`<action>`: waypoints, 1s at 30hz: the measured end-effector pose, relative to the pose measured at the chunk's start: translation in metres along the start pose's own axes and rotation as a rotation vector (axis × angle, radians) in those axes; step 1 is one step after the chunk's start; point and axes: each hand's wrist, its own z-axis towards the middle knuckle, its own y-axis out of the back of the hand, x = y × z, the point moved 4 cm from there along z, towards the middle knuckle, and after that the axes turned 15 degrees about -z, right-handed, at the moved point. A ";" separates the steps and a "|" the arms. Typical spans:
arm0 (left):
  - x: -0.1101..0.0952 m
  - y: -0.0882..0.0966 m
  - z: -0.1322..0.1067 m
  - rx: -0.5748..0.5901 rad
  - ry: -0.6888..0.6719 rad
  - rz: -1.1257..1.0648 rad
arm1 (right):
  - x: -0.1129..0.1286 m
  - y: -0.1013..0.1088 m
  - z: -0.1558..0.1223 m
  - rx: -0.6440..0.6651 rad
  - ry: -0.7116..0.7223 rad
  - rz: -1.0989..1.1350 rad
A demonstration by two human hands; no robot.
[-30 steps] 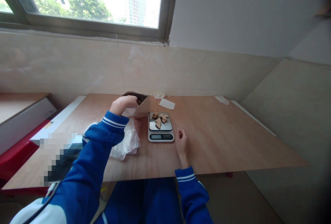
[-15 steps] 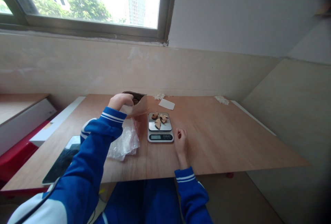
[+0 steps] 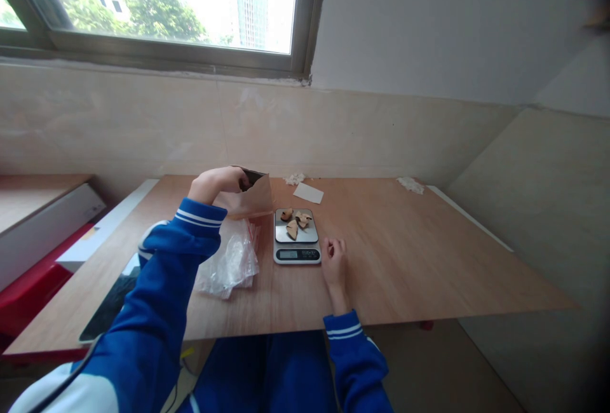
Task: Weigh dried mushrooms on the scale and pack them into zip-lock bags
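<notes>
My left hand (image 3: 215, 183) reaches into the open top of a brown paper bag (image 3: 255, 199) that stands on the wooden table (image 3: 410, 254); its fingertips are hidden inside the bag. To the bag's right sits a small digital scale (image 3: 296, 236) with several tan pieces (image 3: 294, 221) on its steel plate. My right hand (image 3: 335, 262) rests on the table just right of the scale, fingers curled loosely with nothing visible in them. A crumpled clear plastic bag (image 3: 230, 262) lies in front of the paper bag, beside my left sleeve.
A dark tablet (image 3: 113, 302) lies near the table's front left edge. A white paper slip (image 3: 307, 193) and small white scraps (image 3: 410, 184) lie at the back by the tiled wall. A red and white bench (image 3: 42, 241) stands to the left.
My left hand has lifted a little and shifted left at the bag's mouth. The right hand and the scale stay where they were.
</notes>
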 end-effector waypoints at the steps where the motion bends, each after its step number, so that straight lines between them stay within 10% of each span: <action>1: 0.001 -0.001 0.000 0.036 0.008 0.025 | 0.000 0.000 0.000 0.003 -0.007 -0.004; 5: -0.005 -0.002 0.000 0.097 -0.016 0.127 | -0.002 -0.001 0.000 0.006 -0.016 -0.004; 18: -0.030 0.017 -0.014 -0.350 -0.204 0.068 | 0.001 0.003 -0.002 -0.002 0.002 0.033; 30: -0.021 0.023 -0.032 -0.837 -0.384 -0.180 | 0.101 -0.057 0.068 0.361 0.540 -0.318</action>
